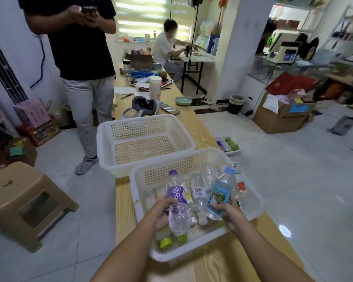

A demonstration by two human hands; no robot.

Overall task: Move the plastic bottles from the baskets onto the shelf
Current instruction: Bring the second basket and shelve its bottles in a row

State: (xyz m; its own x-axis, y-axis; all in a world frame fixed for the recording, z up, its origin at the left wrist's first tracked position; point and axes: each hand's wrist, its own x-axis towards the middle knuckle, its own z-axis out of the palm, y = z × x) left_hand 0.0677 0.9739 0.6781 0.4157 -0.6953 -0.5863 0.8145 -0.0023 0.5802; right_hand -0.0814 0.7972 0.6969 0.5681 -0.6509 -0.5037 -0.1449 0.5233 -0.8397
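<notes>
Roughly midway, by my judgement. Of the two baskets on the table [212,261], the far basket [102,147] holds nothing, so its share looks done, while the near basket [171,255] is well stocked.

Both hands are over the near basket, each with one bottle. The left hand [161,210] has its fingers curled round the middle of the purple bottle [177,200], which stands nearly upright with its cap away from the person. The right hand [228,212] clasps the lower end of the blue bottle [220,193], tilted with its cap up and to the right. Both look raised above the pile, though I cannot tell whether their bases are quite free of it.

Left in the near basket are a clear bottle [199,197] with a barcode label lying between the two held ones, a red-label bottle [240,182] by the right wall, green-capped bottles [165,242] at the near-left corner, and more clear ones behind (they overlap too much to count). A small tray [235,152] of what may be more bottles sits on the floor just beside the table.

The shelf [348,43] is probably the racking at the far right, well apart from the table and too blurred to show what stands on it. This pair has yet to be carried over and placed, and more trips will be needed
</notes>
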